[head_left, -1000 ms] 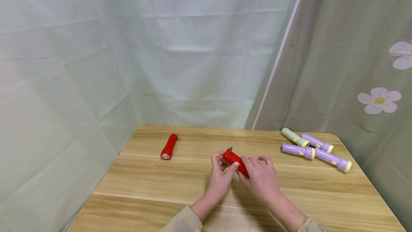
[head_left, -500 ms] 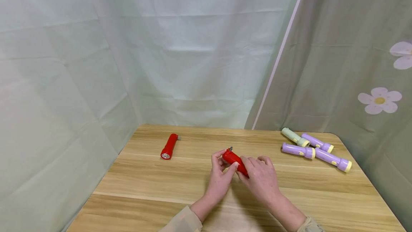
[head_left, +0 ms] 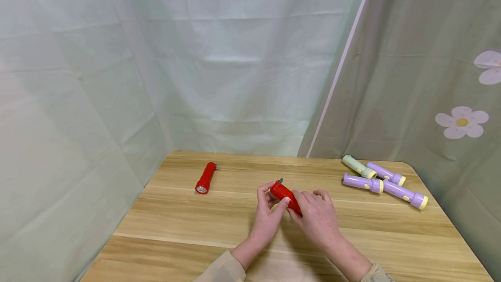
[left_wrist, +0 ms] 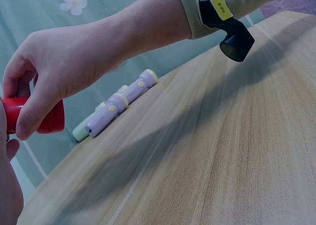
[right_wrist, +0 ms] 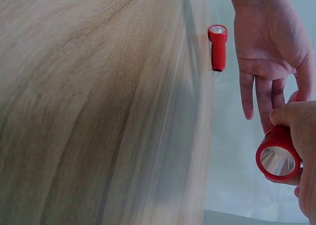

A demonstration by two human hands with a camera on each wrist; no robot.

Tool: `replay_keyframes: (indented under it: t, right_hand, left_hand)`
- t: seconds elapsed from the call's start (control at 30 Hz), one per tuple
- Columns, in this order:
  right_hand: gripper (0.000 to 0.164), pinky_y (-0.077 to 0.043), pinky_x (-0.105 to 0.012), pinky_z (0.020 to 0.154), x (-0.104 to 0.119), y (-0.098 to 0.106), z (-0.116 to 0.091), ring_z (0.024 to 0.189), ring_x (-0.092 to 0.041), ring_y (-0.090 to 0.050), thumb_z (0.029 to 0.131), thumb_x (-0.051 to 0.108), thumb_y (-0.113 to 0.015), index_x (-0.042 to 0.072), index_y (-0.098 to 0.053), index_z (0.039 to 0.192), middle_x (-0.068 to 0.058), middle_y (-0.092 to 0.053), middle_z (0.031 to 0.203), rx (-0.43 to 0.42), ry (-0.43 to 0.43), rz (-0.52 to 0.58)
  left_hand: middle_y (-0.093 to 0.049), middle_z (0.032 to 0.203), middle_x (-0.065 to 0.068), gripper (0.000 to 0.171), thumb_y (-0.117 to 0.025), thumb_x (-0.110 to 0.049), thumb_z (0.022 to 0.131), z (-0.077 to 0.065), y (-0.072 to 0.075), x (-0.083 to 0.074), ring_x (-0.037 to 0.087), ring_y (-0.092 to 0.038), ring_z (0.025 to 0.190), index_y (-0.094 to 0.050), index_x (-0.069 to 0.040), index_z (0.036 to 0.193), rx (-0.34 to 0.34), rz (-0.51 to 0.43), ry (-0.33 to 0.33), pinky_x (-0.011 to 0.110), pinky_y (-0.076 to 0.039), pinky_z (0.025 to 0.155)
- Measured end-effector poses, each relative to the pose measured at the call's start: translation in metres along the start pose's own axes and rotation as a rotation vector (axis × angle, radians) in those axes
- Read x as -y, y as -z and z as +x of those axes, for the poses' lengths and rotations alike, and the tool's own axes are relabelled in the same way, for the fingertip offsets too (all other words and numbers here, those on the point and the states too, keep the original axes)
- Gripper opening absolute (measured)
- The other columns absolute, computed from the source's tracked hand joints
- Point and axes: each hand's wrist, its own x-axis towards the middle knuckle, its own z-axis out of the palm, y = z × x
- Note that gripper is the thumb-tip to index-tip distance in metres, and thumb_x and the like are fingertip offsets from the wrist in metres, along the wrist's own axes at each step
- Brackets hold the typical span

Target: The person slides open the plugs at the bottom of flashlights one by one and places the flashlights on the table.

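Note:
Both hands hold one red flashlight (head_left: 285, 195) above the table, its tail with small metal prongs tilted up and away to the left. My left hand (head_left: 267, 221) pinches the tail part between thumb and fingers; in the right wrist view some fingers of the left hand (right_wrist: 264, 42) hang straight. Wrapped round the head end, my right hand (head_left: 318, 219) covers much of it in the head view. The lens of the flashlight (right_wrist: 277, 160) faces the right wrist camera. Another red flashlight (head_left: 206, 178) lies on the table at the left, metal prongs showing at its tail.
At the table's back right lie several flashlights: a pale green one (head_left: 356, 165) and purple ones (head_left: 360, 182) with yellow rims, close together. The wooden table (head_left: 176, 221) has pale curtains (head_left: 242, 77) behind and at its sides. A black wrist camera (left_wrist: 232, 37) sits on the right sleeve.

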Motion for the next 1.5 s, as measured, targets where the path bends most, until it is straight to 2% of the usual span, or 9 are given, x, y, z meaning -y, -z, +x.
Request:
replay_keyframes:
  t: [0.2,0.87,1.5]
  right_hand:
    - [0.047,-0.047,-0.048,0.089,0.0010,0.0006,0.0005,0.076,-0.023,-0.071,0.075,0.030,-0.091,0.011,-0.071,0.113,-0.004,-0.075,0.091,0.027,-0.018,-0.003]
    - [0.048,-0.049,-0.049,0.086,-0.0008,-0.0029,-0.0007,0.073,-0.023,-0.070,0.073,0.029,-0.092,0.009,-0.071,0.111,-0.005,-0.074,0.088,-0.024,0.012,0.004]
    - [0.049,-0.048,-0.049,0.088,-0.0006,-0.0025,-0.0017,0.073,-0.023,-0.071,0.073,0.029,-0.093,0.009,-0.071,0.111,-0.005,-0.074,0.088,-0.013,0.008,0.006]
  left_hand:
    - [-0.061,0.130,0.009,0.056,-0.070,-0.024,0.099,-0.0002,0.0003,0.0010,0.026,-0.058,0.117,-0.036,-0.022,0.144,0.006,0.014,0.001,0.030,-0.053,0.093]
    - [-0.057,0.134,0.010,0.057,-0.068,-0.023,0.100,-0.0007,0.0013,-0.0005,0.028,-0.057,0.122,-0.035,-0.023,0.146,0.020,-0.003,0.011,0.030,-0.054,0.091]
    - [-0.057,0.134,0.010,0.057,-0.068,-0.024,0.100,-0.0009,0.0005,0.0014,0.028,-0.057,0.122,-0.035,-0.025,0.147,0.028,0.005,0.009,0.031,-0.055,0.092]
